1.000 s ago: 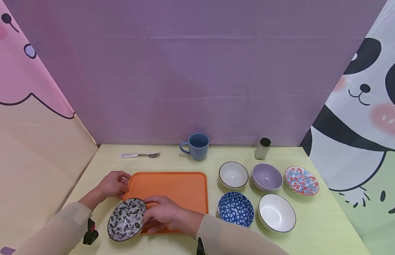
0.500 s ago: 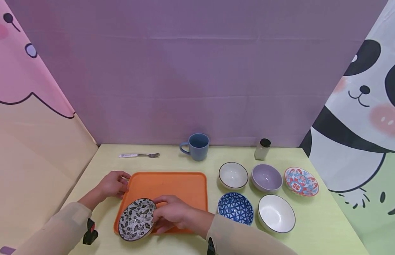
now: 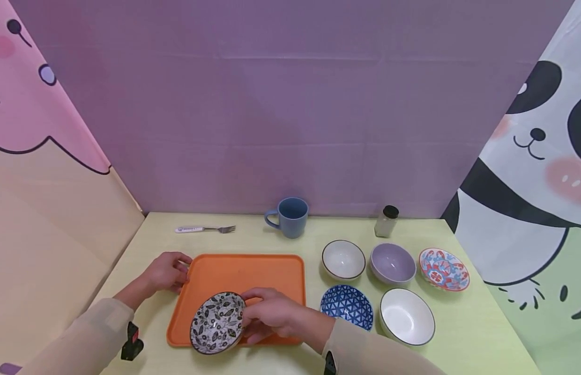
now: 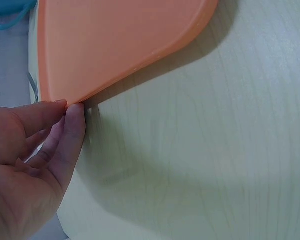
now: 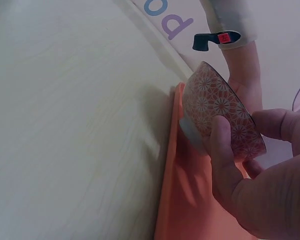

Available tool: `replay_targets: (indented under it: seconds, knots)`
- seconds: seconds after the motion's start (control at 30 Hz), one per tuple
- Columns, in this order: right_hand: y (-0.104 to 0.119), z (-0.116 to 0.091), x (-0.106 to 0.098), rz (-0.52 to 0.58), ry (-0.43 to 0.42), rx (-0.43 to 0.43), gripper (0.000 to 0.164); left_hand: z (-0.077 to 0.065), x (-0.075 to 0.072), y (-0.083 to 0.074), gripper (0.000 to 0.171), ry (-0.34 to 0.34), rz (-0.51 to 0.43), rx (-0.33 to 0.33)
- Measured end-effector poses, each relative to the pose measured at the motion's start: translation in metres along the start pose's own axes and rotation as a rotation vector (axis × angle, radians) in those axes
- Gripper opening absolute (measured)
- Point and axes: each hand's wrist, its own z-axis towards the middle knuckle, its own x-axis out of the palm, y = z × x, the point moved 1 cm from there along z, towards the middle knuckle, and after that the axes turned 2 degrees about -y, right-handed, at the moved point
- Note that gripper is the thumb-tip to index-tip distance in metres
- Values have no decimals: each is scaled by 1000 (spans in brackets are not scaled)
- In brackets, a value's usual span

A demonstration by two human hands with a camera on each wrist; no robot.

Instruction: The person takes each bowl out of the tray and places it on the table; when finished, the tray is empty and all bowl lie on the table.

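Note:
My right hand [image 3: 274,315] grips a small bowl [image 3: 217,323] by its right side, thumb at the rim. Black leaves and flowers cover the bowl's white inside; in the right wrist view its outside [image 5: 217,102] is reddish with white flower shapes. The bowl is tilted and overlaps the near left part of an orange tray [image 3: 253,271]. At the tray's far left corner, my left hand [image 3: 165,272] pinches the edge between thumb and fingers, as the left wrist view shows [image 4: 45,145].
Right of the tray stand a white bowl [image 3: 343,260], a purple bowl [image 3: 392,263], a blue patterned bowl [image 3: 346,306], a larger white bowl [image 3: 407,316] and a red-blue patterned dish [image 3: 443,269]. Behind are a fork [image 3: 205,229], a blue mug [image 3: 292,217] and a black-capped jar [image 3: 386,221].
My right hand has carried the bowl rightward, from beyond the tray's near left corner to over the tray. My left hand has stayed at the tray's far left corner.

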Motion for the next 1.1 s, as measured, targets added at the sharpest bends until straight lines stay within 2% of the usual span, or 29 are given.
replay_targets:
  seconds: [0.2,0.73,1.1]
  knots:
    - [5,-13,-14,-8,18,-13,51,2,-1,1,46,3,2,11]
    - [32,-55,-55,51,31,-91,65,3,-1,0,47,21,-6,0]
    - [41,-85,-90,74,-1,-121,70,1,0,0,48,20,-44,11]
